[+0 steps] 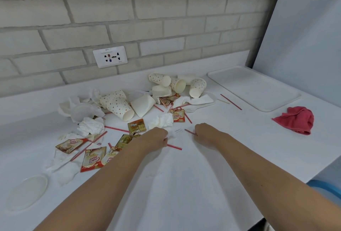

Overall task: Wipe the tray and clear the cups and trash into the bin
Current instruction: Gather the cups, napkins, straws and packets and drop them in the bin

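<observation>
- Head view: both bare forearms reach forward over a white counter (184,184) strewn with litter.
- The left hand (155,138) lies knuckles up, fingers curled together and down, and pinches one end of the near stirrer (175,147), a red-and-white striped stick lying flat on the counter.
- The right hand (204,133) is just beside it, fingers likewise curled down and closed on the end of the far stirrer (190,132); its fingertips are hidden under the hand.
- The tray (258,90), white and bare, sits at the right rear of the counter, well apart from both hands.
- A crumpled red cloth (295,120) lies on the counter just in front of the tray.
- The rear cups (178,85) lie tipped in a heap near the wall, left of the tray.
- The spotted cups (118,106) lie on their sides further left, beside a plain white one.
- Crumpled napkins (91,126) and creamer sachets (93,158) are scattered left of the left forearm, with more striped stirrers among them.
- A clear plastic lid (27,192) lies at the near left.
- A blue rim (324,188) shows past the counter edge at the lower right; what it belongs to cannot be told.
</observation>
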